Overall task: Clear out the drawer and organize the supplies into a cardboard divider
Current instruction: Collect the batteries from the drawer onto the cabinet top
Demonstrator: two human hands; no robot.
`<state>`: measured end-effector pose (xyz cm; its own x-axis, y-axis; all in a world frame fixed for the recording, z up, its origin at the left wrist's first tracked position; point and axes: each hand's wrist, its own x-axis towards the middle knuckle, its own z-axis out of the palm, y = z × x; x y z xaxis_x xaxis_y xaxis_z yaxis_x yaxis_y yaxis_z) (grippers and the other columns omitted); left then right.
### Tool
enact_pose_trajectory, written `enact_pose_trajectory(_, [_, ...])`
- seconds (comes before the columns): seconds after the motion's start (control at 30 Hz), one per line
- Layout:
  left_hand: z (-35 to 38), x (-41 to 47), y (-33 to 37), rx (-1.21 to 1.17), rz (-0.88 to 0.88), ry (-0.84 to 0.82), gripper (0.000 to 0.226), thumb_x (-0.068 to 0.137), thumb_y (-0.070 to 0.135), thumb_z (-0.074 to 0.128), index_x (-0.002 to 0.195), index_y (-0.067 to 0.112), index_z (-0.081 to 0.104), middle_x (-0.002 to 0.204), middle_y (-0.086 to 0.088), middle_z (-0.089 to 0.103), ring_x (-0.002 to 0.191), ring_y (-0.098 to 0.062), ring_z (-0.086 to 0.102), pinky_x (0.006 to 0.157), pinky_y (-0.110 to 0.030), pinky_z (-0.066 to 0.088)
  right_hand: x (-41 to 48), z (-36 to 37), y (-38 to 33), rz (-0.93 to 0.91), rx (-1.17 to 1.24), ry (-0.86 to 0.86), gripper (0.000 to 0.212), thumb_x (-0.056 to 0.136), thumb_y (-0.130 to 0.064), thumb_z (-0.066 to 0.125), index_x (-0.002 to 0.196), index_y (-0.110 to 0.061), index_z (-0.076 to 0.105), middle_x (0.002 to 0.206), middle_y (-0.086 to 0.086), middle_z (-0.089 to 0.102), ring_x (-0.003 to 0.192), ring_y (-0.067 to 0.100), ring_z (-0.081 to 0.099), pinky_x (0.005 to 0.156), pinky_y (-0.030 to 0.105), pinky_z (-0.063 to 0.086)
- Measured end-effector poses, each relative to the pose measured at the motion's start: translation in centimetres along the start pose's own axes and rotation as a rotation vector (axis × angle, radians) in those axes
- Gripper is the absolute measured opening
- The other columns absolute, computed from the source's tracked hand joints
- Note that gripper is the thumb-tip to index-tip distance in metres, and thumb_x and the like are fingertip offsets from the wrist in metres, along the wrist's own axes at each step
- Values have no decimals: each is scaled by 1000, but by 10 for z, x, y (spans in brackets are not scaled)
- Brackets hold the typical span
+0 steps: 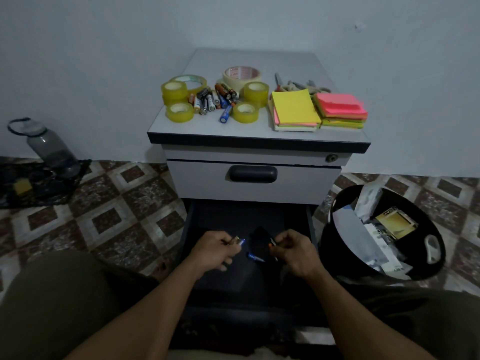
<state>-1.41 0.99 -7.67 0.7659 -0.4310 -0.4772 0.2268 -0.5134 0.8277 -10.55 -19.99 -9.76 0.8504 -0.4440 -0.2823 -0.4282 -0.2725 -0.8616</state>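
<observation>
The lower drawer (310,224) of a small grey cabinet (259,141) is pulled out, dark inside. My left hand (211,249) reaches into it and pinches a blue battery (239,241). My right hand (294,252) holds a small dark battery (272,242) beside a black object (259,241). Another blue battery (255,257) lies on the drawer floor between my hands. On the cabinet top sit several tape rolls (179,112), a heap of batteries (214,98), sticky-note stacks (294,110) and pens (298,84).
A black bin (337,245) filled with paper and packaging stands right of the drawer. A grey water bottle (49,148) rests on a dark mat at the left wall. The upper drawer (253,181) is closed. My knees flank the drawer on the tiled floor.
</observation>
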Motion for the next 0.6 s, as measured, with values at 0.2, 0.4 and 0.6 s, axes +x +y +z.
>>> enact_pose_trajectory(0.2, [-17, -41, 42, -176, 3, 29, 16, 86, 16, 76, 94, 3, 69, 76, -10, 67, 60, -14, 62, 55, -27, 55, -26, -16, -47, -117, -16, -91, 17, 76, -4, 79, 82, -11, 65, 63, 3, 70, 56, 10, 61, 60, 29, 49])
enact_pose_trajectory(0.4, [-46, -85, 87, -242, 54, 50, 20, 82, 13, 79, 94, 1, 70, 76, -13, 71, 67, -21, 69, 65, -32, 59, -63, -40, -117, -280, -54, -141, 13, 80, -10, 77, 86, -14, 67, 72, 6, 72, 62, 14, 65, 64, 29, 53])
enact_pose_trajectory(0.6, [-90, -112, 154, -278, 120, 148, 18, 80, 5, 78, 92, -5, 69, 76, -17, 71, 64, -24, 70, 57, -30, 59, -69, -65, -210, -439, -4, -59, 11, 83, -6, 75, 89, -6, 65, 74, 13, 72, 60, 13, 64, 60, 26, 52])
